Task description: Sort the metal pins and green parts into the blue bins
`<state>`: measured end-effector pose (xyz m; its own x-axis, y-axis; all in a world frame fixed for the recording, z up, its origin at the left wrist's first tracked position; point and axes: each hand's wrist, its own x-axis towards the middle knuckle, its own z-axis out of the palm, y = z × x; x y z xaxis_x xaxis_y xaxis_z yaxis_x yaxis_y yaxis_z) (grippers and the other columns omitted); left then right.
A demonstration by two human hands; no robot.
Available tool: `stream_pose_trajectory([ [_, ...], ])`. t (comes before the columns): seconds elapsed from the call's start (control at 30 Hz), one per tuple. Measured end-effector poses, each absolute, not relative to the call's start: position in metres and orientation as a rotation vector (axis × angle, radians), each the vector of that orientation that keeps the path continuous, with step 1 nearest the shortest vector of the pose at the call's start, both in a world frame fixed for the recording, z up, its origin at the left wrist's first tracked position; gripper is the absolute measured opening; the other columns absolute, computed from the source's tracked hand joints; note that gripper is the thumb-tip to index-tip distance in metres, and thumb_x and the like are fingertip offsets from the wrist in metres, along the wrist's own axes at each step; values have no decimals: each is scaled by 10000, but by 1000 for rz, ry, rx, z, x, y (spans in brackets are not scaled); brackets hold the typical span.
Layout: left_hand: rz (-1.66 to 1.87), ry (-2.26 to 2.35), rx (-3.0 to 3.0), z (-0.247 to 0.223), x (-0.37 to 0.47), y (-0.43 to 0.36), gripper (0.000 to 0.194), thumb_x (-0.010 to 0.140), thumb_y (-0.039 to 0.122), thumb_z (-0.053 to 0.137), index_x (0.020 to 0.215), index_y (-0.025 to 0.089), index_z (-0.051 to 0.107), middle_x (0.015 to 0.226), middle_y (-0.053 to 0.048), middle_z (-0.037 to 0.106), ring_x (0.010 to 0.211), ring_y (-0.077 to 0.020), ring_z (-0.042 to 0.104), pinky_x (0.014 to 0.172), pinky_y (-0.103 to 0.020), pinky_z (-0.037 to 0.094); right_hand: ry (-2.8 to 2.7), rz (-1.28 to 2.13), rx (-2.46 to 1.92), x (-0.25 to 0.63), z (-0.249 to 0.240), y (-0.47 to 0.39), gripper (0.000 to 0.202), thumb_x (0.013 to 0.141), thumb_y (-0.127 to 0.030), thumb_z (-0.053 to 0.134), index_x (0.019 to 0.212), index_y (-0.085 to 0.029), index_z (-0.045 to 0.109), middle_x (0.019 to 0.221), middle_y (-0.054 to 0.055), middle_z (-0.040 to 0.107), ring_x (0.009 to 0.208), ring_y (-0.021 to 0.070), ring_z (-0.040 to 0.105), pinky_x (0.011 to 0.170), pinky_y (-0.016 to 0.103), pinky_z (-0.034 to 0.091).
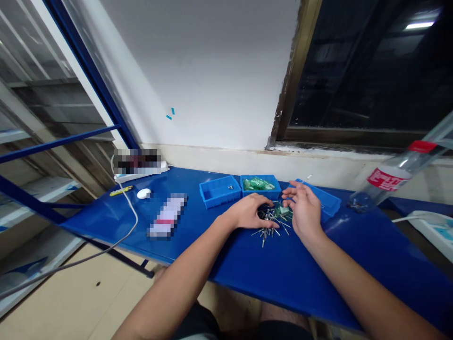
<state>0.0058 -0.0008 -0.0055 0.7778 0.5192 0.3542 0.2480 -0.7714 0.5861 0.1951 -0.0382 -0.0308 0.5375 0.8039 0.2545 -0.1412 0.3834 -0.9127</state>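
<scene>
A loose pile of thin metal pins, which look like blind rivets, lies on the blue table. My left hand arches over the pile's left side, thumb and fingers apart, touching or nearly touching the pins. On the other side, my right hand is held with its palm turned inward and its fingers loosely bent and apart. No object shows in it. Between the hands, a small greenish clear piece lies among the pins, partly hidden by fingers.
Behind the hands stand a blue bin with a few small metal bits, a bin of green pieces, and another blue bin. A plastic bottle stands right. Left are a phone, a yellow cutter and a cable.
</scene>
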Motion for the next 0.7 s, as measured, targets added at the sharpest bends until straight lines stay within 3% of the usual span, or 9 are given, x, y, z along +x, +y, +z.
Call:
stream_pose_trajectory([
  [0.07,682,545,2483,-7,6,-1,767,667,541,934,1311,188,712,1273,-165,737,1175,-341,677,1070,-442,478,-758,710,-1011,198,-31,-38,451,911,-632,663,1075,-213,675,780,36,685,638,175,656,446,247,443],
  [0.13,656,523,2515,-9,5,2,772,696,527,918,1355,191,694,1301,-171,723,1185,-347,674,1076,-453,475,-766,742,-1025,199,-31,-39,456,903,-632,671,1079,-211,676,765,33,686,614,172,644,428,243,422],
  [0.3,609,513,2582,-12,2,7,570,832,447,814,1314,157,723,1277,-174,729,1165,-338,686,1058,-443,487,-878,762,-1071,195,-31,-40,413,905,-596,691,1067,-216,706,777,30,683,636,162,620,433,227,409],
  [0.5,626,502,2619,-11,4,6,299,957,327,663,1205,199,770,1187,-122,776,1105,-274,712,1054,-400,475,-1083,668,-1142,190,-26,-45,429,925,-622,671,1059,-217,717,805,35,688,688,166,631,521,245,473],
  [0.7,630,525,2666,-18,10,6,207,935,185,646,1071,192,803,1095,-88,809,1023,-254,733,983,-366,506,-1185,591,-1169,183,-24,-49,432,959,-630,624,1040,-216,718,788,38,700,685,179,640,601,279,515],
])
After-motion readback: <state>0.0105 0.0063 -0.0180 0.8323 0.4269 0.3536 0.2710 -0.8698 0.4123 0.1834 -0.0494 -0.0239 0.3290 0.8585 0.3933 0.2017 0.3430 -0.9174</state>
